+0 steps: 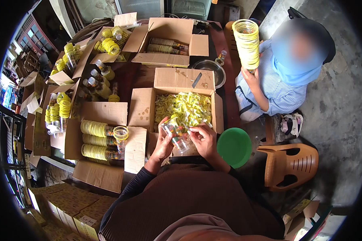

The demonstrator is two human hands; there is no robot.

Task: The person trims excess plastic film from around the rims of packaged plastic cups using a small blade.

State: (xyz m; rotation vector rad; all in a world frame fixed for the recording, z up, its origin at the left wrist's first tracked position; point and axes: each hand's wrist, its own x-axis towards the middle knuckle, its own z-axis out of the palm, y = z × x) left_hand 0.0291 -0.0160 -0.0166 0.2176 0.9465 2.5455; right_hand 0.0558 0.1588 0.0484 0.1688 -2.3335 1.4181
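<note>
At the near edge of the carton [141,107], your left hand [163,143] clamped clear plasticware [182,145], presumably for steadiness; your right hand [205,139] had unclear finger closure.

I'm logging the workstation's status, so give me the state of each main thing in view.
Left hand: closed on a clear plastic cup
Right hand: at the cup, grip unclear
Clear plastic cup: held, tilted
Middle carton: open, full of yellow packets
Near-left carton: open, holding cup stacks lying down
Far carton: open, partly filled
Green basin: uncovered
Tall cup stack: nested, raised in co-worker's hand
</note>
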